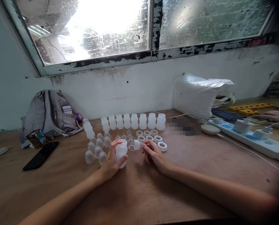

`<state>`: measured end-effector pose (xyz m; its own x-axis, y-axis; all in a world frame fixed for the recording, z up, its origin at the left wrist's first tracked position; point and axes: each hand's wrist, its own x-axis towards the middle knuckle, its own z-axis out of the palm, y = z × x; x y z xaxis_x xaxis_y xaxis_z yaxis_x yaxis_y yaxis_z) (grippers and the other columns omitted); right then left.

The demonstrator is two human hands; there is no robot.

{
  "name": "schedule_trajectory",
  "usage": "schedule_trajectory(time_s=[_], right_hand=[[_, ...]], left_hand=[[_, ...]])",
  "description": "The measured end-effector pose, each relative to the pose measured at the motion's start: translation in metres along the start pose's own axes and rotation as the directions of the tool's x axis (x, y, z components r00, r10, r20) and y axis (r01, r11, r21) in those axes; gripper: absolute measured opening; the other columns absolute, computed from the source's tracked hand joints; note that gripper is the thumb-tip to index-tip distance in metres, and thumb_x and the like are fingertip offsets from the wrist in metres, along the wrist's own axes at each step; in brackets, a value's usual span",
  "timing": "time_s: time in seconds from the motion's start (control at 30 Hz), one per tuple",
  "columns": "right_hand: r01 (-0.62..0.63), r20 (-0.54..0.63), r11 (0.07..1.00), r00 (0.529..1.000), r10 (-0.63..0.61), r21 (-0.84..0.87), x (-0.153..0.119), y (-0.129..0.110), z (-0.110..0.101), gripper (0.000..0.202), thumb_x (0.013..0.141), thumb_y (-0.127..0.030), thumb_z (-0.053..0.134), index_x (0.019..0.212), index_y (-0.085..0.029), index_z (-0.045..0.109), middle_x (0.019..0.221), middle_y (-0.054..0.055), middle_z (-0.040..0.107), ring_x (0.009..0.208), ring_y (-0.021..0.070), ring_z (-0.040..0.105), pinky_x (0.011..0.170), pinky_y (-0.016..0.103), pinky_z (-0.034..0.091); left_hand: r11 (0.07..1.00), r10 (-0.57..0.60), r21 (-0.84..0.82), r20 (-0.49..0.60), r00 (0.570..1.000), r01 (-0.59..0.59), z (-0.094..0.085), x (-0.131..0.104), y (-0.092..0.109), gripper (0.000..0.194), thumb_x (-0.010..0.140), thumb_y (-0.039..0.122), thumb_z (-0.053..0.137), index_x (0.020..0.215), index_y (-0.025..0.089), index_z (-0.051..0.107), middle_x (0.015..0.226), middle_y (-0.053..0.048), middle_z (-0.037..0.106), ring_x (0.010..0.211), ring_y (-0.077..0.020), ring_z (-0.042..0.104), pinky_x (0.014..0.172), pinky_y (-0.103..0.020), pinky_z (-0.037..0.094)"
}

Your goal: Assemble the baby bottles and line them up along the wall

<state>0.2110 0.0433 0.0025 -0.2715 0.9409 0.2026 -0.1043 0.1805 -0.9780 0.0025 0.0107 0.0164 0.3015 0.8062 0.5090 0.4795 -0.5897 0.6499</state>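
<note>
My left hand (113, 161) is wrapped round an upright translucent white bottle (121, 151) above the brown table (139, 193). To its right, my right hand (152, 153) has its fingers curled together beside a small ribbed clear piece (136, 144); whether it grips this piece is hard to tell. Behind my hands stands a row of several similar bottles (134, 121). Several white rings (162, 146) lie in rows at the right, and small clear pieces (124, 136) lie in the middle. Several clear domed caps (90, 157) are grouped left of my left hand.
At the left are a grey backpack (49, 112), a small carton (37, 138) and a black phone (41, 155). A wrapped white package (198, 93), a round white pad (210, 129) and a power strip (252, 137) sit at the right. Another person's hand (276, 115) shows at the right edge.
</note>
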Motion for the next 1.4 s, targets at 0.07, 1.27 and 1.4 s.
schedule_trajectory(time_s=[0.07,1.27,1.4], right_hand=[[-0.002,-0.002,1.0,1.0,0.002,0.006,0.0,0.0,0.0,0.023,0.082,-0.044,0.044,0.081,-0.021,0.039,0.066,-0.006,0.049,0.033,0.0043,0.041,0.032,0.018,0.028],[-0.026,-0.036,0.999,0.999,0.027,0.03,-0.008,-0.015,0.003,0.023,0.078,-0.042,0.052,0.078,-0.021,0.043,0.063,-0.005,0.051,0.043,0.0073,0.047,0.04,0.018,0.033],[0.002,-0.032,1.0,0.999,-0.001,0.031,-0.008,-0.016,0.004,0.023,0.078,-0.042,0.052,0.081,-0.021,0.044,0.064,-0.004,0.052,0.045,0.008,0.049,0.041,0.02,0.036]], left_hand=[[0.999,-0.015,0.031,0.059,0.998,0.013,0.007,-0.004,-0.004,0.071,0.074,0.031,0.06,0.13,0.026,0.015,0.136,-0.011,0.024,0.126,-0.0253,0.025,0.102,-0.042,0.026],[0.851,-0.296,-0.407,0.148,0.944,0.331,-0.004,0.002,-0.004,0.037,0.066,0.032,0.064,0.097,0.016,0.052,0.084,-0.001,0.054,0.069,-0.0119,0.05,0.057,-0.02,0.043],[0.748,-0.363,-0.513,0.217,0.906,0.422,-0.003,0.004,-0.003,0.038,0.066,0.037,0.062,0.094,0.013,0.052,0.073,-0.001,0.054,0.055,-0.0098,0.05,0.043,-0.018,0.041]])
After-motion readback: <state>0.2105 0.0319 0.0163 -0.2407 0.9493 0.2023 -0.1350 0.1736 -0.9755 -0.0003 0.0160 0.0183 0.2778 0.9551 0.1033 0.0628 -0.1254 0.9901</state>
